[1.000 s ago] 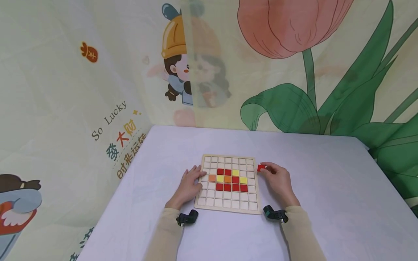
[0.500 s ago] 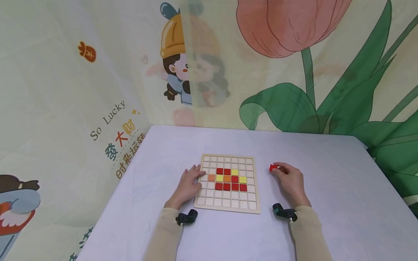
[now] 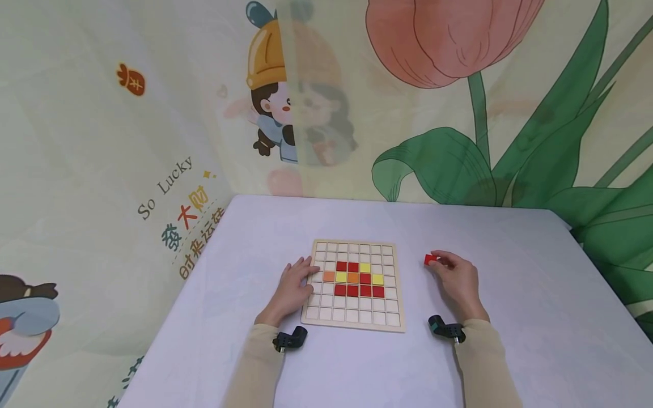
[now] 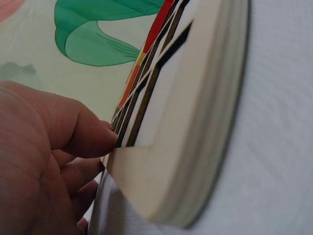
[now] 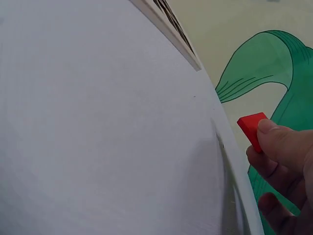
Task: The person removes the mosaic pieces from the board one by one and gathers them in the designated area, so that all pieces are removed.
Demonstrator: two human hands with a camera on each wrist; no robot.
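A square wooden grid board (image 3: 352, 327) lies on the table in the head view, with several red tiles (image 3: 352, 290), several yellow tiles (image 3: 377, 279) and two orange tiles (image 3: 353, 277) set in its middle cells. My left hand (image 3: 289, 290) rests at the board's left edge, fingers extended; in the left wrist view the thumb (image 4: 93, 134) touches the rim. To the right of the board, my right hand (image 3: 459, 281) pinches a loose red tile (image 5: 251, 128) between thumb and fingers, raised off the table.
The white-covered table (image 3: 357, 374) runs back to a printed cloth backdrop (image 3: 326, 187) with a tulip and cartoon figures. Black wrist cameras (image 3: 292, 339) sit on both forearms. Pale cells surround the coloured tiles on the board.
My right hand has moved right, away from the board, carrying the red tile with it. The left hand stays at the board's left edge. The head view has shifted slightly.
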